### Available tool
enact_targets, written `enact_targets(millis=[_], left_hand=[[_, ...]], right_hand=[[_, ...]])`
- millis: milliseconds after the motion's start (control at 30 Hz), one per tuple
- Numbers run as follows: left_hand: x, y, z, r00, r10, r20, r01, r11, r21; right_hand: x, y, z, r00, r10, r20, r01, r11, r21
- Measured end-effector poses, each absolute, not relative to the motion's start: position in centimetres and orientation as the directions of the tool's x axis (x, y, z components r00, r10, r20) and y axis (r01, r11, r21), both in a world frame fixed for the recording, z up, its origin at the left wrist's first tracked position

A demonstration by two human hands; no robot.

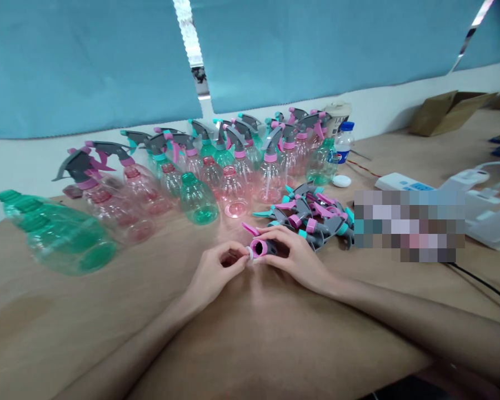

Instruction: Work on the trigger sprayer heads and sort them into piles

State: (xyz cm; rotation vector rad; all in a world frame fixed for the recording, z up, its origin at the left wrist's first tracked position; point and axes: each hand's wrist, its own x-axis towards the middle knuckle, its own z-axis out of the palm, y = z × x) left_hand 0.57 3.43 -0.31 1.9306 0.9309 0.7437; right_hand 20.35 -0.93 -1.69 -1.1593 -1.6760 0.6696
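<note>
My right hand [298,256] is closed around a grey and pink spray bottle trigger head [260,248], its pink collar opening turned toward my left hand. Between the thumb and finger of my left hand [219,266] is a small white round piece [250,253], right at the mouth of the collar. Just behind my right hand lies a pile of loose trigger heads [304,208] in grey, pink and turquoise. A clear pink bottle [234,194] and a green bottle [198,200], both without heads, stand beyond my hands.
Several bottles with trigger heads [270,158] stand along the wall. Headless green bottles [70,244] are at the left. A Pepsi bottle [344,145], a white power strip [404,183] with cables and a cardboard box [445,114] are to the right. A blurred patch hides part of the table.
</note>
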Motion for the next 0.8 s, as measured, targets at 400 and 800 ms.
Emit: enact_targets(millis=[400,800], left_hand=[[0.54,3.68,-0.45,0.504,0.859,0.089,0.282,-0.261,0.923],[0.55,3.67,0.31,0.457,0.887,0.060,0.374,-0.253,0.892]], right_hand=[[20.25,-0.89,-1.43,-0.059,0.914,0.402,0.367,0.394,-0.842],[20.14,-0.90,-1.00,-0.046,0.933,0.358,0.349,0.351,-0.869]])
